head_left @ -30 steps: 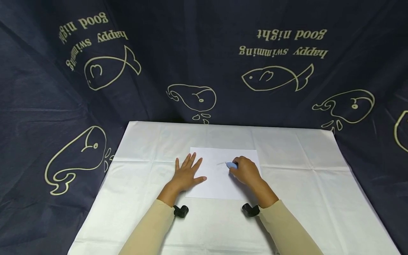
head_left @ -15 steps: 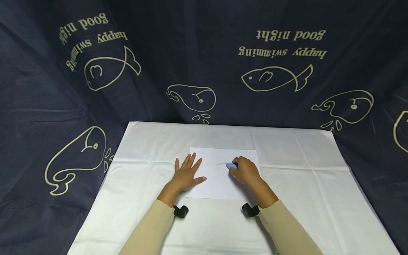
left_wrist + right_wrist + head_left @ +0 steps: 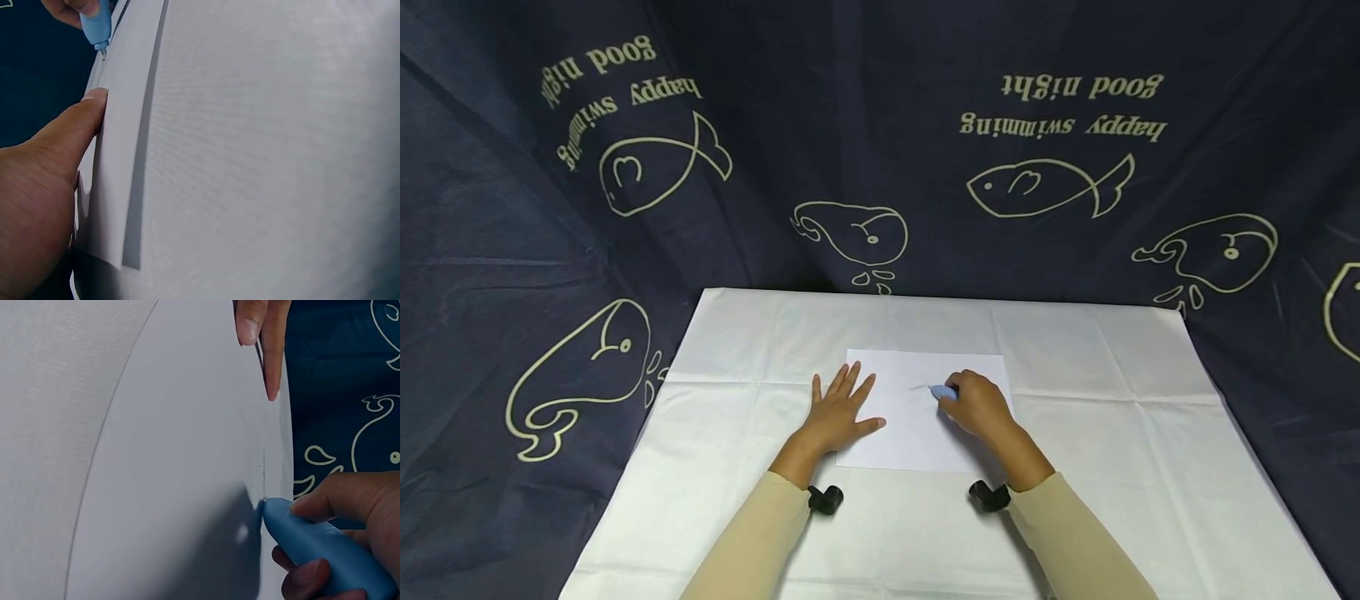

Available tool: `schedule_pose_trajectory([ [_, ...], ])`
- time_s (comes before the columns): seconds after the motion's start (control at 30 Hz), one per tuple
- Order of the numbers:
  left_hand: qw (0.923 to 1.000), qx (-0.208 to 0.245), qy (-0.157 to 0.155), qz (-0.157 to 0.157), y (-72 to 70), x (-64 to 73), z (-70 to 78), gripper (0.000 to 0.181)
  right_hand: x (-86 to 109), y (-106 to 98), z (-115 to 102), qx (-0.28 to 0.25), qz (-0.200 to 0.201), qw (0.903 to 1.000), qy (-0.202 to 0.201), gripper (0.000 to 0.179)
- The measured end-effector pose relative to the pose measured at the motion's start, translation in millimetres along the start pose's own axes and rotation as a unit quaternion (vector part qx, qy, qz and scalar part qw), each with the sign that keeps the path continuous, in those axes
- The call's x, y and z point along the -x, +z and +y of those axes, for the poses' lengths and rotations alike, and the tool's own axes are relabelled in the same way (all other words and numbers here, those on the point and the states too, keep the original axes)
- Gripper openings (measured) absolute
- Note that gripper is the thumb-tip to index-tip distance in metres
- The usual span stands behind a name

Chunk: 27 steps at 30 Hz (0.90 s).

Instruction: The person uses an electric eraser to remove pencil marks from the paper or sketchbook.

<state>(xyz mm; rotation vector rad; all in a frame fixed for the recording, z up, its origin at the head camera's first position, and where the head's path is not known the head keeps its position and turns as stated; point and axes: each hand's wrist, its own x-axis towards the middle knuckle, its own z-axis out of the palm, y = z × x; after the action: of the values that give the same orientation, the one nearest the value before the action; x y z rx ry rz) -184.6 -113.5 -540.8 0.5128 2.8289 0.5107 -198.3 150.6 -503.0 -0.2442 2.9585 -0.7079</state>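
A white sheet of paper (image 3: 898,433) lies on the white tablecloth. Spread flat at its left side, my left hand (image 3: 837,417) presses it with straight fingers; in the left wrist view the thumb (image 3: 78,125) reaches over the sheet. My right hand (image 3: 979,404) grips a chunky light-blue pen-shaped tool (image 3: 322,544) with a narrow tip. Its tip meets the paper at the end of a faint grey line (image 3: 919,386). In the right wrist view, thumb and fingers wrap the tool's body, and a few small specks show near the line. The palm hides the tool's rear end.
White cloth (image 3: 1097,467) with fold creases covers the table around the paper. A dark blue curtain (image 3: 880,108) with fish and whale drawings hangs behind the far edge. Black wrist cameras (image 3: 826,500) sit at both sleeves.
Almost nothing moves. The whole head view has shifted down slightly; the tool's tip stays at the faint line, and the left hand keeps its place.
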Motion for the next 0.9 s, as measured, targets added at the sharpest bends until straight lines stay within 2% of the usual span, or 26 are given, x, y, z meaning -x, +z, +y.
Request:
schedule_pose_trajectory([
  [0.2, 1.0, -0.002, 0.002, -0.002, -0.4, -0.9, -0.8, 0.083, -4.0, 1.5, -0.7, -0.008, 0.003, 1.0, -0.002, 0.023],
  [0.43, 1.0, -0.003, 0.0, -0.002, -0.3, -1.2, -1.3, 0.083, -2.1, 0.5, -0.8, 0.0, -0.011, 0.9999, 0.004, 0.021],
  [0.9, 1.0, -0.006, 0.001, -0.003, 0.4, -1.1, 0.1, 0.083, -2.0, 2.8, -0.3, 0.005, 0.0, 1.0, -0.001, 0.021],
])
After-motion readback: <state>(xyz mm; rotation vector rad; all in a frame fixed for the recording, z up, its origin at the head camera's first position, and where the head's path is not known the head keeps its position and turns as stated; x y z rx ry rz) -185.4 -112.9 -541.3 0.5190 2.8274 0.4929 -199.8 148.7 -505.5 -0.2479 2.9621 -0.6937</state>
